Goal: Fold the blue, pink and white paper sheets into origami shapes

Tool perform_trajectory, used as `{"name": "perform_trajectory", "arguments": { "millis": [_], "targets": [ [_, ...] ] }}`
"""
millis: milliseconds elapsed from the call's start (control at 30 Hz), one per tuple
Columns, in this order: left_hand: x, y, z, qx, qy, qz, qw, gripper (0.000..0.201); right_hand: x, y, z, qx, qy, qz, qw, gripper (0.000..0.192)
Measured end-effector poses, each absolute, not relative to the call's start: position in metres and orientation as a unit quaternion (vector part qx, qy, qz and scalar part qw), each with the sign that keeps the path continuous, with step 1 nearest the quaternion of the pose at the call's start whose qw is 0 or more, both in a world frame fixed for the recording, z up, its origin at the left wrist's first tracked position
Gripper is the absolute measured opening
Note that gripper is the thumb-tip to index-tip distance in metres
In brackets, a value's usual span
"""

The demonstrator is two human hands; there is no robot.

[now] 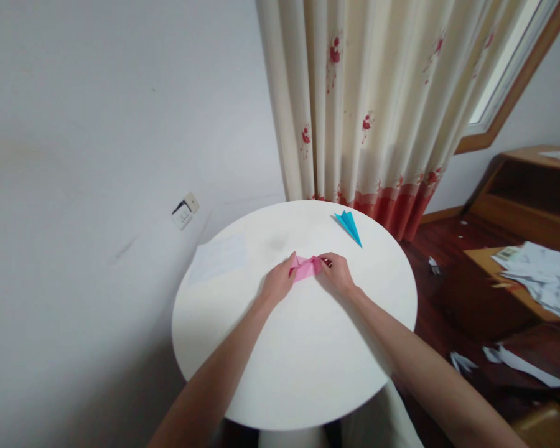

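Between my two hands lies a small pink sheet of folded paper (307,270), low over the middle of the round white table (298,361). My left hand (279,281) pinches its left end, thumb and fingers closed on the edge. At the other end, the fingers of my right hand (336,272) are closed on the paper's upper right corner, where a fold stands up. Some of the fold is hidden behind the fingers. Beyond my right hand, a blue paper plane (349,228) rests on the table with its nose pointing toward me.
A white sheet of paper (218,257) lies at the table's left edge, near the wall with a socket (183,215). Behind the table hangs a flowered curtain (354,112). To the right, a box (485,274) bears loose papers (541,274), and scraps (527,366) litter the floor.
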State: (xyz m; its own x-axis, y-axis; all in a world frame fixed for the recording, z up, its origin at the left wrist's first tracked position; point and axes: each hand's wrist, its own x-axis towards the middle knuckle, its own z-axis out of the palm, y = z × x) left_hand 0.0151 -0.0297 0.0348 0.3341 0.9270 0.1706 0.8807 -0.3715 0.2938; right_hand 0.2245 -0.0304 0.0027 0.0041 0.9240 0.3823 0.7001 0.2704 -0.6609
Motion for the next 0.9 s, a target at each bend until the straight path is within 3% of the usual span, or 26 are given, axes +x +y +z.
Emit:
{"name": "perform_trajectory", "arguments": {
  "millis": [233, 400, 533, 667, 900],
  "targets": [
    [0.014, -0.032, 0.04, 0.853, 0.497, 0.152, 0.052, 0.043, 0.218, -0.034, 0.01, -0.529, -0.71, 0.156, 0.438, 0.029],
    [0.015, -0.034, 0.05, 0.839, 0.533, 0.105, 0.023, 0.038, 0.212, -0.036, 0.014, -0.502, -0.669, 0.206, 0.507, 0.029],
    [0.016, -0.034, 0.054, 0.812, 0.572, 0.116, 0.011, 0.041, 0.2, -0.034, 0.011, -0.525, -0.587, 0.29, 0.544, 0.052],
    [0.016, -0.032, 0.049, 0.775, 0.607, 0.172, 0.037, 0.04, 0.185, -0.036, 0.005, -0.513, -0.551, 0.401, 0.522, 0.065],
    [0.022, -0.029, 0.037, 0.755, 0.566, 0.309, 0.121, 0.029, 0.171, -0.04, -0.005, -0.444, -0.554, 0.455, 0.538, 0.043]
  ]
}}
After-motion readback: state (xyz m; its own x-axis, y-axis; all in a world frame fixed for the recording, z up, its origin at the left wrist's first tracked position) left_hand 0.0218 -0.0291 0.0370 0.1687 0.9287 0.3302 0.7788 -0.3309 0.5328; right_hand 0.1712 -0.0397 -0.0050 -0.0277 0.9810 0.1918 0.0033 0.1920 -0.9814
